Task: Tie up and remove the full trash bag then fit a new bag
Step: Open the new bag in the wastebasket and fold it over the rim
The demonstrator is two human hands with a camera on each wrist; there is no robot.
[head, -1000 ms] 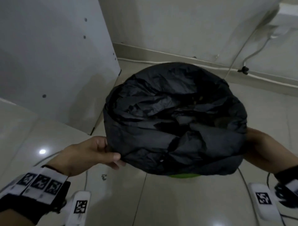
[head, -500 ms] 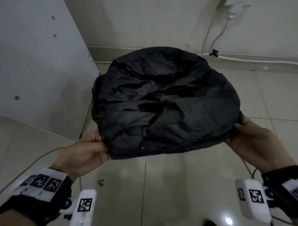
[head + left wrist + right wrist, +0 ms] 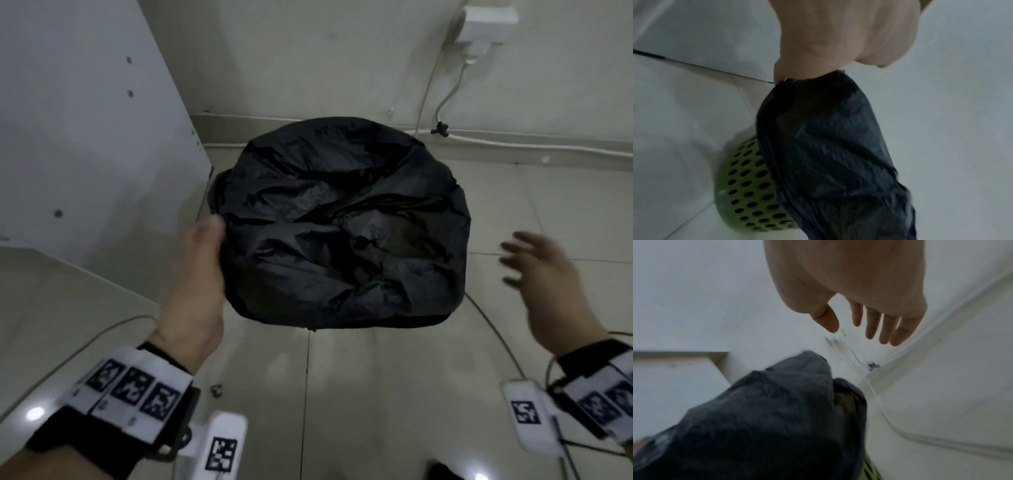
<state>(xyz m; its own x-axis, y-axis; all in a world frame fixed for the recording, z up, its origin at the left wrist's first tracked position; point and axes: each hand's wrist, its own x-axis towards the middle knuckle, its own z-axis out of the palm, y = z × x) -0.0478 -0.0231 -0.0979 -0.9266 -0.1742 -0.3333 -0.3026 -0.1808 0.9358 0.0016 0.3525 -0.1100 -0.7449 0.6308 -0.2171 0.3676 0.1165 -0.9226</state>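
Fingers of the left hand are curled and pinch the left edge of the crumpled black plastic trash bag, the thumb lying on top of the film at the rim and the rest of the hand below it. From the left wrist view the bag hangs down from that pinch and drapes over the upper part of the green perforated plastic bin, whose round holes show below the black film; the bin stands on the pale tiled floor. Seen from the head, the bag covers the bin's mouth completely, its top surface wrinkled and sunken in folds. The right hand hovers to the right of the bag, apart from it, with its fingers spread and nearly straight, holding nothing; it is blurred in the head view. From the right wrist view the bag lies below and to the left of those open fingers, with a sliver of the green bin showing at the lower edge. A white panel with small holes stands to the left of the bin, and a white cable runs down the wall from a white socket behind it. Both wrists carry black bands with printed square markers.
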